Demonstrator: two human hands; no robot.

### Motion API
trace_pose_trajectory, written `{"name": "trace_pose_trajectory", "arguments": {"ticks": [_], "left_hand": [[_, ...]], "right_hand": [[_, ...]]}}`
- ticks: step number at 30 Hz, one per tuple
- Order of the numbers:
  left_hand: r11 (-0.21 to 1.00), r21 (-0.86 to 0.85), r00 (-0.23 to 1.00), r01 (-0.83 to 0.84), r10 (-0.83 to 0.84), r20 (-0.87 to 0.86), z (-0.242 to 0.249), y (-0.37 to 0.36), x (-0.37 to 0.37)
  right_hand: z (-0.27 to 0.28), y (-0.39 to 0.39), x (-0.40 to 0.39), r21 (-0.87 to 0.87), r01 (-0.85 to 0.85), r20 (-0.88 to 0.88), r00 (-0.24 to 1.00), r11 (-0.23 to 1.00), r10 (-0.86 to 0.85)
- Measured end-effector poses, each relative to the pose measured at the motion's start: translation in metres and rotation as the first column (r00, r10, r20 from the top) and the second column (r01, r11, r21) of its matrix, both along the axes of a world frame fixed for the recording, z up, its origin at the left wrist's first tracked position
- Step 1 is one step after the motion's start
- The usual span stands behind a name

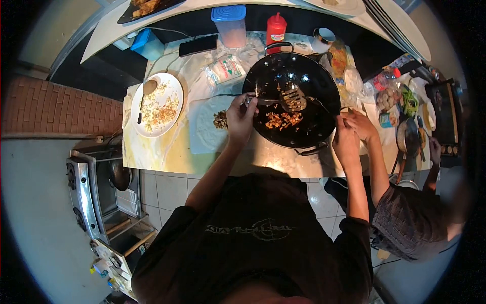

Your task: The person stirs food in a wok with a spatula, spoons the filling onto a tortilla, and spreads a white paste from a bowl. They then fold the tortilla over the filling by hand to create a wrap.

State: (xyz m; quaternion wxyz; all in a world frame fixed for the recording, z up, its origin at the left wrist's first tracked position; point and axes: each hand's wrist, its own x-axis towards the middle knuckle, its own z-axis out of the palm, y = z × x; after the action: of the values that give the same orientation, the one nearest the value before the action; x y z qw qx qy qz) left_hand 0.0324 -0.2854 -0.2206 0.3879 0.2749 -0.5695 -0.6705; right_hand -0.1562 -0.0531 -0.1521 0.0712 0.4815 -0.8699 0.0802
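A large black wok (304,76) sits on the counter holding a small heap of chopped fried filling (283,120). My left hand (241,117) grips the handle of a slotted metal spatula (293,99) whose blade rests over the filling. My right hand (346,142) sits at the wok's right rim. Another person's hand (360,123) touches the same rim just beside mine. A flat pale wrapper (207,133) with a spoonful of filling (220,120) lies left of the wok.
A white plate (173,96) with scattered filling and a spoon stands at the left. Behind the wok are a red sauce bottle (276,28), a blue-lidded tub (230,23), a phone (197,45) and a packet (225,68). A stove (93,187) is at lower left. Food bags and a pan crowd the right.
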Motion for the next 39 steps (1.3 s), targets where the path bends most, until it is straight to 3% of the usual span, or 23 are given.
{"name": "trace_pose_trajectory", "arguments": {"ticks": [2,3,4,5,6,8,10,12,19,22,24,29,31,35,37,39], "left_hand": [[0.982,-0.165,0.995,-0.095,0.093,-0.024,0.011,0.004,-0.002],[0.981,-0.162,0.995,-0.104,0.102,-0.024,0.020,0.005,-0.001],[0.959,-0.269,0.995,-0.088,0.096,0.018,0.033,0.006,0.000],[0.926,-0.371,0.994,-0.066,0.095,0.061,0.042,0.006,0.000],[0.928,-0.366,0.993,-0.075,0.105,0.063,0.048,0.006,0.000],[0.775,-0.629,0.991,-0.058,0.120,0.057,0.056,0.006,0.003],[0.749,-0.659,0.988,-0.069,0.144,0.060,0.065,0.009,0.009],[0.651,-0.752,0.987,-0.106,0.158,-0.003,0.076,0.008,0.014],[0.630,-0.759,0.977,-0.164,0.211,-0.035,0.073,0.004,0.017],[0.677,-0.708,0.971,-0.198,0.232,-0.049,0.068,0.004,0.018],[0.665,-0.712,0.966,-0.227,0.247,-0.077,0.064,0.002,0.016],[0.613,-0.729,0.941,-0.305,0.314,-0.130,0.063,-0.005,0.016],[0.528,-0.802,0.943,-0.279,0.309,-0.124,0.061,-0.011,0.019],[0.532,-0.796,0.932,-0.291,0.344,-0.111,0.053,-0.015,0.017],[0.625,-0.709,0.916,-0.326,0.393,-0.074,0.049,-0.014,0.015],[0.627,-0.711,0.918,-0.319,0.389,-0.069,0.043,-0.017,0.014]], "right_hand": [[0.001,0.003,-0.005,-0.019,-0.039,-0.070,0.997,0.999,0.037],[0.005,0.003,-0.005,-0.048,-0.057,-0.083,0.995,0.997,0.053],[0.007,0.003,-0.004,-0.043,-0.067,-0.082,0.995,0.997,0.064],[0.009,0.002,-0.003,0.038,-0.019,-0.091,0.996,0.999,0.022],[0.012,0.001,-0.001,0.118,0.032,-0.103,0.995,0.993,-0.019],[0.016,-0.002,0.003,0.149,0.028,-0.064,0.998,0.988,-0.019],[0.004,-0.001,-0.005,0.218,-0.078,-0.107,0.989,0.973,0.103],[0.001,-0.002,-0.008,0.210,-0.086,-0.099,0.989,0.974,0.109],[-0.002,-0.010,-0.019,0.294,-0.038,-0.084,0.994,0.955,0.065],[0.006,-0.026,-0.029,0.167,-0.054,0.024,0.998,0.984,0.051],[-0.003,-0.044,-0.045,-0.008,-0.119,0.068,0.991,0.993,0.120],[-0.016,-0.083,-0.069,0.056,-0.198,0.059,0.979,0.979,0.195],[-0.017,-0.093,-0.071,0.050,-0.203,0.071,0.977,0.978,0.200],[-0.013,-0.093,-0.076,0.101,-0.271,0.161,0.954,0.957,0.253],[-0.008,-0.088,-0.077,0.129,-0.327,0.173,0.937,0.936,0.303],[-0.002,-0.084,-0.078,0.060,-0.416,0.336,0.864,0.908,0.374]]}}
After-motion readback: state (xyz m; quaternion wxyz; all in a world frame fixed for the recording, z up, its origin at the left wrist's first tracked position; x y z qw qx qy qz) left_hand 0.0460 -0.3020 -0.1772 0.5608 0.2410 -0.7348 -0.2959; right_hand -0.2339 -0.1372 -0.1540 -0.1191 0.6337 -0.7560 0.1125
